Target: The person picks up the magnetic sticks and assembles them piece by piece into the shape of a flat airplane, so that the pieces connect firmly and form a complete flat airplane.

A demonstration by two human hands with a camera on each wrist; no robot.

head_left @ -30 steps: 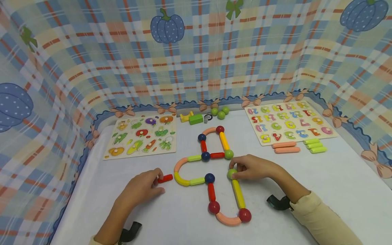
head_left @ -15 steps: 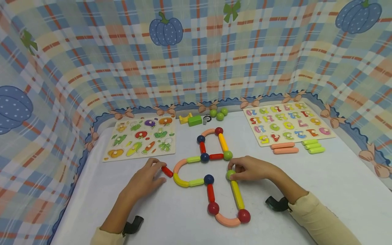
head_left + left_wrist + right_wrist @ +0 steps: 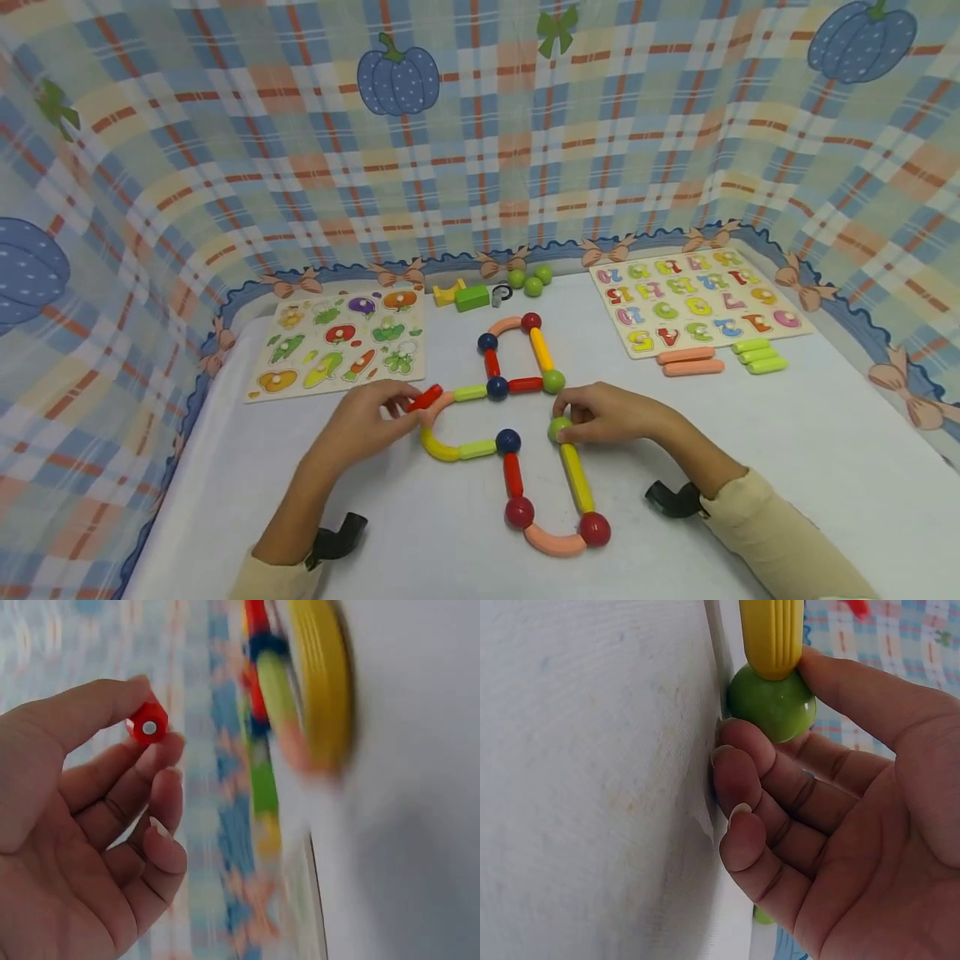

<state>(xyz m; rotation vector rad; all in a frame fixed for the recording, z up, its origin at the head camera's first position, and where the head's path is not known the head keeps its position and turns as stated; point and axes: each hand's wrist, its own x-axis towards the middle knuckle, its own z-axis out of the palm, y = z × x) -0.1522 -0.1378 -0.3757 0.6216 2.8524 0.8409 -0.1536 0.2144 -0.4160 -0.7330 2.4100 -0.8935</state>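
Between thumb and fingertips my left hand (image 3: 375,417) pinches a short red rod (image 3: 426,397), raised above the table by the curved peach piece (image 3: 442,403). Its end, with a round silvery spot, faces the camera in the left wrist view. My right hand (image 3: 611,414) holds a green ball (image 3: 771,703) between thumb and fingers. That ball touches one end of a long yellow rod (image 3: 577,478), whose other end meets a red ball (image 3: 595,529). A chain of rods, curves and balls runs across the middle, including a blue ball (image 3: 507,442) and a second green ball (image 3: 553,382).
A vegetable puzzle board (image 3: 337,343) lies at the back left, a number puzzle board (image 3: 697,302) at the back right. Peach rods (image 3: 692,367) and light green rods (image 3: 763,365) lie before the latter. Several small items, including a green block (image 3: 472,298), stand near the curtain.
My left hand has lifted the red rod off the table and carried it right, turning it over the curved peach piece. My right hand stays at the green ball.
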